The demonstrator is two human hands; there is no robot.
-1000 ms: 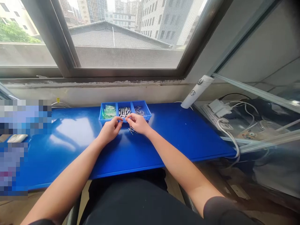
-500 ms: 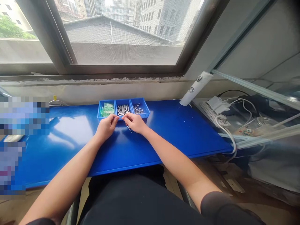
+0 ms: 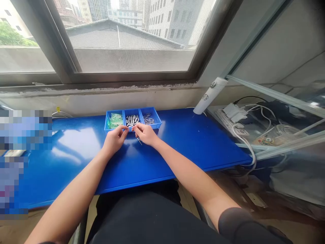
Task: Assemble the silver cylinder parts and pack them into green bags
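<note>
My left hand (image 3: 115,139) is closed in a pinch in front of the blue bins; whatever lies between its fingertips is too small to make out. Facing it, fingertip close to fingertip, is my right hand (image 3: 146,133), also pinched. Several thin metal pins (image 3: 139,140) stick out below its curled fingers. Just beyond both hands stand three joined blue bins (image 3: 151,125). Thin green and clear pieces (image 3: 116,120) fill the left one, short black-and-silver cylinders (image 3: 132,119) the middle one, and slim metal pins (image 3: 148,119) the right one.
A white flask (image 3: 210,96) stands at the back right of the blue table (image 3: 182,145). Farther right, a power strip (image 3: 235,123) with white cables lies by a metal frame (image 3: 286,149). Blurred-out items cover the table's left end. A window (image 3: 132,57) rises behind.
The view has shifted slightly. Both hands keep their pinched pose in front of the bins, with the pins still hanging below my right hand.
</note>
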